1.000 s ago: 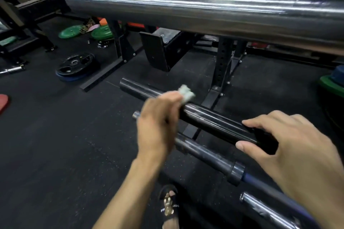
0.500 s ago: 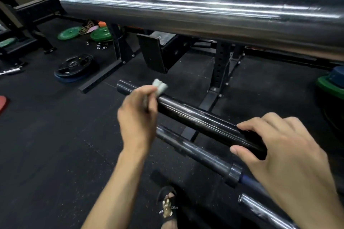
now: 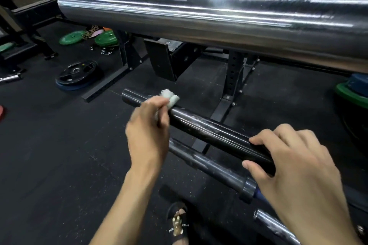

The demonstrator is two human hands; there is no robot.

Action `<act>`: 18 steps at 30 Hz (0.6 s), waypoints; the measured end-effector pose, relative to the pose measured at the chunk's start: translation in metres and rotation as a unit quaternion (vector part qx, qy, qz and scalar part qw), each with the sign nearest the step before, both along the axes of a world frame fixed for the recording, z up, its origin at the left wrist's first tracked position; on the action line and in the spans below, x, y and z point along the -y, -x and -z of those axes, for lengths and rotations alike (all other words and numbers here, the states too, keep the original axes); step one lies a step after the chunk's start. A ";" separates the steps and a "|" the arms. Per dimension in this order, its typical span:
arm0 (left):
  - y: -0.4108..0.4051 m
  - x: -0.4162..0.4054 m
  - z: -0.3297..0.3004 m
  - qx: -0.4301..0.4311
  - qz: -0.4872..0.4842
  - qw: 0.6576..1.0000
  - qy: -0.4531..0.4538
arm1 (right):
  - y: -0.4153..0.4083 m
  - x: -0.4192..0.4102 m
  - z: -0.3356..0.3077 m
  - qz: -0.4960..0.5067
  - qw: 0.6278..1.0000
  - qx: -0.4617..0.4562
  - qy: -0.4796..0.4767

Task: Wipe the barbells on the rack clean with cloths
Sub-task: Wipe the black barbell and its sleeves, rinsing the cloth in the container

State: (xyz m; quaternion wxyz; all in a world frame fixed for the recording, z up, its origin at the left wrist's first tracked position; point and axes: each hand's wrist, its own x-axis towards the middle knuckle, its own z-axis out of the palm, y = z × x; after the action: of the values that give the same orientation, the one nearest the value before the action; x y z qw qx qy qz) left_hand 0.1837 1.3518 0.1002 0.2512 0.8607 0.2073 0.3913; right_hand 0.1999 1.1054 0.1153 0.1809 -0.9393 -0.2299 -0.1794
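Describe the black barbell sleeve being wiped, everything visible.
The black barbell sleeve is a smooth, glossy dark cylinder, metal by its look, with faint smudges and highlights. It lies roughly level, running from its open round end at upper left down to the right. The left hand presses a small white cloth on it near the free end; the right hand grips its near part. More bars lie below it.

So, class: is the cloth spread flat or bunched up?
Bunched: the cloth shows as a small wad poking from the left hand against the black barbell sleeve.
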 end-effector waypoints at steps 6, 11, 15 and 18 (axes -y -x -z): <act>0.010 0.064 -0.005 -0.008 0.185 0.980 -0.066 | 0.003 -0.004 0.000 0.028 1.000 -0.013 -0.006; 0.001 -0.024 -0.002 0.005 0.053 0.998 0.029 | 0.009 -0.007 -0.001 0.046 0.999 0.013 -0.017; 0.007 0.000 -0.010 -0.009 0.056 0.998 -0.002 | 0.014 -0.012 0.002 0.045 0.999 0.006 -0.025; 0.021 0.055 -0.003 -0.014 0.213 0.973 -0.081 | 0.014 -0.015 0.000 0.047 0.999 -0.005 -0.024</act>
State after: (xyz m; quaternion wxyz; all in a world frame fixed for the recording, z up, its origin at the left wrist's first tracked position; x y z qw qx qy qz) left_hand 0.1623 1.2966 0.1032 0.2549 0.9081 -0.0100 0.3320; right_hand 0.1860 1.1208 0.1152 0.1960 -0.9454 -0.1797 -0.1885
